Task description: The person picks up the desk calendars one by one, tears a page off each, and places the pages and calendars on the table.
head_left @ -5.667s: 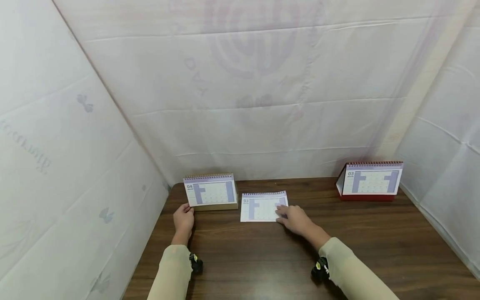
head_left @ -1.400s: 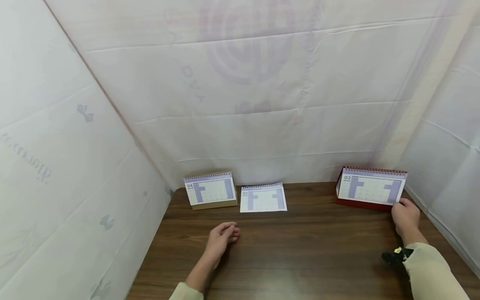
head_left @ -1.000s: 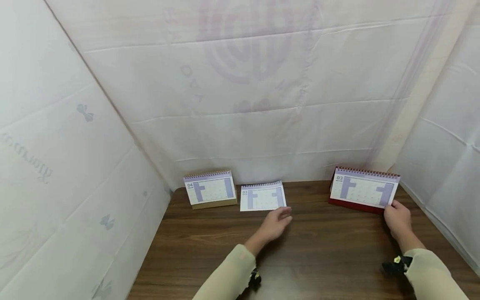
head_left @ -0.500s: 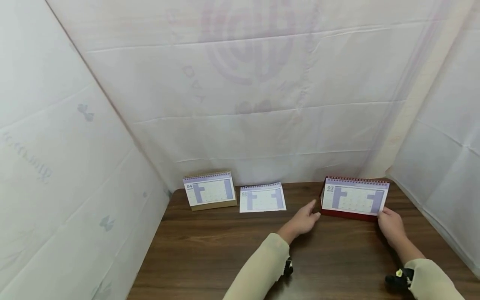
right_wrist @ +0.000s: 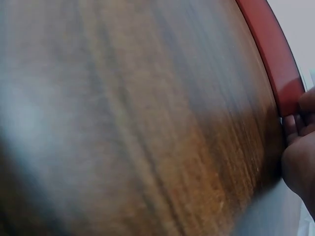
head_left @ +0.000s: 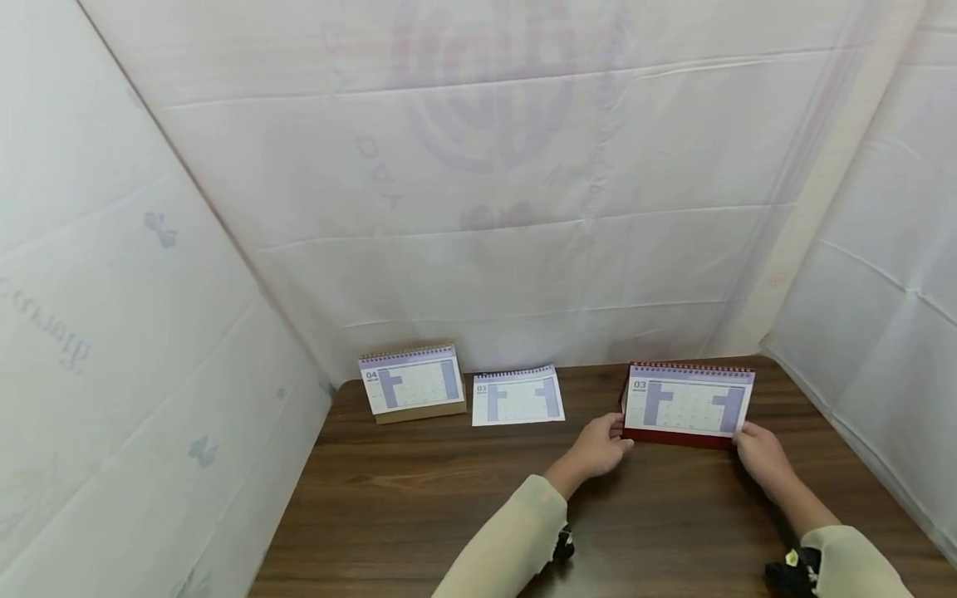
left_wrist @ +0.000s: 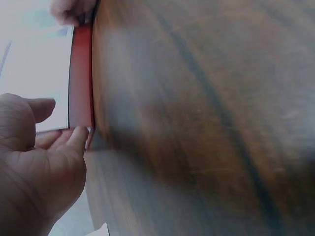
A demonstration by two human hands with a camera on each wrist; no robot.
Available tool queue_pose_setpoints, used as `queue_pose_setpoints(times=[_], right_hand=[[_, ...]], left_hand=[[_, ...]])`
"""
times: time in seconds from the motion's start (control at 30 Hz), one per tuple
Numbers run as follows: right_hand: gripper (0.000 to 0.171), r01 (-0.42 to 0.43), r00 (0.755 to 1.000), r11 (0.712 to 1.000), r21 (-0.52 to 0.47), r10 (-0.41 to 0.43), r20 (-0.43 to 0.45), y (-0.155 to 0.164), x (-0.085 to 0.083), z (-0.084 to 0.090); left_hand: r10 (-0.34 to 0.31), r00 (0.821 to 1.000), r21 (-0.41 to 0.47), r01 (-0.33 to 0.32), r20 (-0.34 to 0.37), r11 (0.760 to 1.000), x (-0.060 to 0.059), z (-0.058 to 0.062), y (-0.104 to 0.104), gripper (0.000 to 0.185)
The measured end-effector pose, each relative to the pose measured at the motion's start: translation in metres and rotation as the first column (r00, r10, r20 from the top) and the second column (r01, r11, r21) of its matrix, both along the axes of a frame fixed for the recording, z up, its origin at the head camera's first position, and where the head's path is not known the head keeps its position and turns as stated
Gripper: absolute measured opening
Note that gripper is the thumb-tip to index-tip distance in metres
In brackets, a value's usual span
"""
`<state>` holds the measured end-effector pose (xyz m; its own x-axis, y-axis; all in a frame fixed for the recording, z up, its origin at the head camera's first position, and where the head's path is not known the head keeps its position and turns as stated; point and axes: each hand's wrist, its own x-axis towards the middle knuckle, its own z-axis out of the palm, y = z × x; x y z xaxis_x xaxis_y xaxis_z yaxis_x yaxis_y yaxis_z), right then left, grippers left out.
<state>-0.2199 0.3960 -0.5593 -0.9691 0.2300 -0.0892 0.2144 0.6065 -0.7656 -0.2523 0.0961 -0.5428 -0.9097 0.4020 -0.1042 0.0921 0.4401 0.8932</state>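
Note:
A red desk calendar [head_left: 688, 403] showing page 03 stands tented at the right of the wooden table. At its lower right corner, my right hand [head_left: 763, 457] pinches the edge, thumb in front and fingers behind; the right wrist view catches this hand [right_wrist: 300, 152] only partly. My left hand [head_left: 596, 447] is at the calendar's left end. Its fingers [left_wrist: 74, 140] touch the lower left edge, while the thumb [left_wrist: 42, 109] stands off the page. To the left, a loose spiral-bound calendar pad [head_left: 518, 397], also page 03, lies by a tan desk calendar [head_left: 411, 384] showing 04.
The wooden table [head_left: 419, 515] runs back to a pale cloth wall [head_left: 478, 274]. Similar cloth sheets hang at the left [head_left: 149, 332] and right [head_left: 882, 307]. The tan calendar and pad stand close together near the back edge.
My left hand has left the tan calendar and crossed right to the red one. My right hand has gone from the pad to the red calendar, which has slid left and nearer.

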Motion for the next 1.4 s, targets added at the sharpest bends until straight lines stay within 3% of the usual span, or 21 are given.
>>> queue_pose_setpoints(times=[0.17, 0.33, 0.5, 0.67, 0.9, 1.2, 1.4], right_hand=[[0.044, -0.116, 0.993, 0.993, 0.033, 0.116, -0.011, -0.009, 0.007, -0.002], [0.041, -0.208, 0.974, 0.977, 0.039, 0.21, -0.083, -0.023, 0.018, -0.008], [0.044, -0.25, 0.961, 0.968, 0.01, 0.25, -0.118, -0.037, 0.032, -0.012], [0.053, -0.255, 0.962, 0.966, 0.041, 0.258, -0.094, -0.043, 0.032, -0.012], [0.055, -0.255, 0.963, 0.966, 0.036, 0.257, -0.086, -0.043, 0.032, -0.014], [0.055, -0.231, 0.968, 0.971, 0.062, 0.236, -0.087, -0.036, 0.034, -0.012], [0.054, -0.233, 0.967, 0.97, 0.068, 0.238, -0.085, -0.035, 0.034, -0.012]], left_hand=[[0.041, 0.998, -0.004, -0.041, -0.036, 0.999, 0.014, 0.001, -0.005, 0.047], [0.069, 0.996, -0.048, -0.072, -0.054, 0.996, 0.035, 0.004, -0.018, 0.052], [0.051, 0.999, -0.064, -0.05, 0.001, 0.997, 0.058, 0.008, -0.039, 0.073], [0.018, 0.998, -0.038, -0.016, 0.06, 0.999, 0.071, 0.009, -0.048, 0.086], [0.036, 0.994, 0.007, -0.037, 0.099, 0.999, 0.079, 0.011, -0.042, 0.09], [-0.037, 0.997, -0.047, 0.04, 0.069, 0.998, 0.08, 0.013, -0.039, 0.092], [-0.03, 0.998, -0.059, 0.034, 0.059, 0.998, 0.081, 0.013, -0.037, 0.088]])
